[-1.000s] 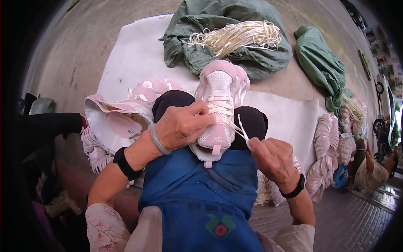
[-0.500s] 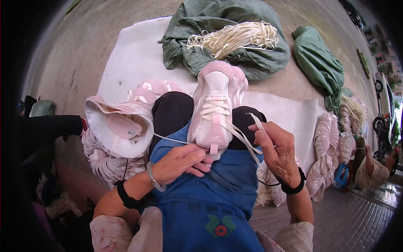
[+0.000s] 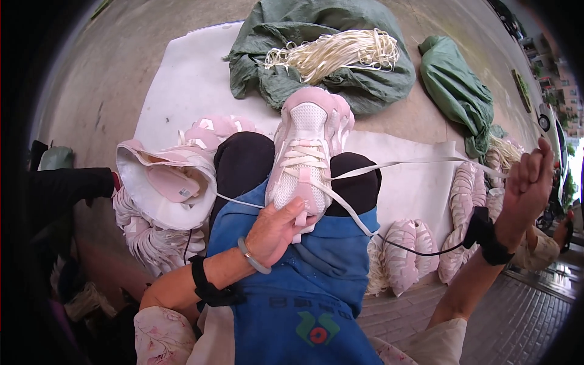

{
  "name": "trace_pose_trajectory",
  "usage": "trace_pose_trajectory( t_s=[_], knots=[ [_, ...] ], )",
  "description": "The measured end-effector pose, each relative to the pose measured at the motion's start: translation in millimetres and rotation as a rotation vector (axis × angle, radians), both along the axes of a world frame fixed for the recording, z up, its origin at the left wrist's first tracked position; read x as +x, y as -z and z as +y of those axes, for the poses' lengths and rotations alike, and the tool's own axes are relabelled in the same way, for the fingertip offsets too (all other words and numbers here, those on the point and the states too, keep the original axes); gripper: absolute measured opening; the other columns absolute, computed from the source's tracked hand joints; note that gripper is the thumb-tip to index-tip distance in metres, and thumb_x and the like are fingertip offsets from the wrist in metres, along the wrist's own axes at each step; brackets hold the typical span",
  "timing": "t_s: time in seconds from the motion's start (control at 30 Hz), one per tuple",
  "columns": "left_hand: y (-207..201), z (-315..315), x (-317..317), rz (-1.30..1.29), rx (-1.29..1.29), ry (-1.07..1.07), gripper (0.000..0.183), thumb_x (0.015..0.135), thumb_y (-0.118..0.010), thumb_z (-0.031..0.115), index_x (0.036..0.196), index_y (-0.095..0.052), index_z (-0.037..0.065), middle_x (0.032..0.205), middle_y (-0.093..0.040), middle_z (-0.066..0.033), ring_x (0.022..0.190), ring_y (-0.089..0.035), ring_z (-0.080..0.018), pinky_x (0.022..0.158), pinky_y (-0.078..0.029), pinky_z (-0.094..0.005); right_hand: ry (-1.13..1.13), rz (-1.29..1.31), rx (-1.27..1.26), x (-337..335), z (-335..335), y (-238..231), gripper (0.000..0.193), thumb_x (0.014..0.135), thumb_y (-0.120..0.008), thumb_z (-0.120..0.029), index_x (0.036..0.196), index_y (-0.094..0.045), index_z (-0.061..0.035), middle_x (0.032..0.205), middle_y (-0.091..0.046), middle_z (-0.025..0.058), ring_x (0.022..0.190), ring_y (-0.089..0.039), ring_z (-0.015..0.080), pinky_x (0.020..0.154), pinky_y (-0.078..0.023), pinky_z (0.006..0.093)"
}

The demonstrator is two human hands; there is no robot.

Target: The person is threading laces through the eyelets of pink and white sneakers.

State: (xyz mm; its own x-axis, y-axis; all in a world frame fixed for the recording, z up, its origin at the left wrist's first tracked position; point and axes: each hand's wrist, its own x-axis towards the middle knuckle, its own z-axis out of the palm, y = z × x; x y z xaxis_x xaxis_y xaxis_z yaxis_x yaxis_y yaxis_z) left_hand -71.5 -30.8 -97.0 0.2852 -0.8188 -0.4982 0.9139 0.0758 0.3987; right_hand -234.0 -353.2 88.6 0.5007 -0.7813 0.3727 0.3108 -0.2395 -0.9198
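Note:
A pink and white shoe upper, partly laced, lies across my lap between my knees, toe away from me. My left hand grips its near end, thumb on top of the tongue and fingers underneath. Off to the right, my right hand is raised with fingers closed on a white shoelace. That lace runs nearly straight from the upper's eyelets to the hand. A second lace end hangs loose over the blue apron.
A bundle of cream laces rests on a green sack. Another green sack lies right of it. More uppers stand left around a white-lined one and in stacks at right. A person's dark sleeve shows at left.
My right hand has swung far out to the right, drawing the lace out long. My left hand has moved up from beneath the upper's near end and now holds it.

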Motion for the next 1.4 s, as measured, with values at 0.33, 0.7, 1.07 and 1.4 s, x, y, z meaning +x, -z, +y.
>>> trace_pose_trajectory(
  t_s=[0.33,0.7,1.07,1.4],
  knots=[
    [-1.8,-6.6,1.1,0.160,-0.029,-0.016,0.036,0.098,-0.052,0.014,0.133,-0.044,0.006,0.125,-0.055,-0.0079,0.114,-0.055,-0.0201,0.099,-0.045,-0.0421,0.116,0.037,-0.064,14.8,22.8,-4.0,0.031,0.100,-0.048,-0.015,0.123,-0.052,0.0055,0.078,-0.050,0.0014,0.054,-0.039,0.0034,0.042,-0.030,0.0175],
    [-9.6,-17.8,3.5,0.275,0.001,-0.099,0.041,0.098,-0.052,0.036,0.132,-0.046,0.014,0.123,-0.057,-0.0035,0.112,-0.055,-0.0173,0.095,-0.045,-0.0383,-0.516,0.739,-0.503,93.6,133.8,137.1,0.018,0.087,-0.058,-0.005,0.104,-0.064,-0.0036,0.080,-0.064,0.0152,0.069,-0.064,0.0283,0.064,-0.050,0.0353],
    [-4.8,-33.7,-0.7,0.269,0.049,-0.200,0.040,0.098,-0.051,0.040,0.131,-0.047,0.019,0.123,-0.058,-0.0004,0.112,-0.056,-0.0154,0.095,-0.045,-0.0380,-0.489,0.836,-0.696,105.2,139.7,130.0,0.018,0.083,-0.068,-0.014,0.100,-0.066,-0.0102,0.084,-0.058,0.0093,0.070,-0.061,0.0268,0.059,-0.048,0.0367],
    [-6.9,-40.7,0.2,0.310,0.116,-0.245,0.042,0.093,-0.058,0.046,0.127,-0.051,0.022,0.118,-0.060,0.0019,0.108,-0.057,-0.0146,0.090,-0.044,-0.0360,-0.456,0.852,-0.708,97.0,136.1,126.7,0.022,0.086,-0.066,-0.017,0.107,-0.063,-0.0135,0.074,-0.058,0.0058,0.063,-0.059,0.0255,0.054,-0.047,0.0364]
  ],
)
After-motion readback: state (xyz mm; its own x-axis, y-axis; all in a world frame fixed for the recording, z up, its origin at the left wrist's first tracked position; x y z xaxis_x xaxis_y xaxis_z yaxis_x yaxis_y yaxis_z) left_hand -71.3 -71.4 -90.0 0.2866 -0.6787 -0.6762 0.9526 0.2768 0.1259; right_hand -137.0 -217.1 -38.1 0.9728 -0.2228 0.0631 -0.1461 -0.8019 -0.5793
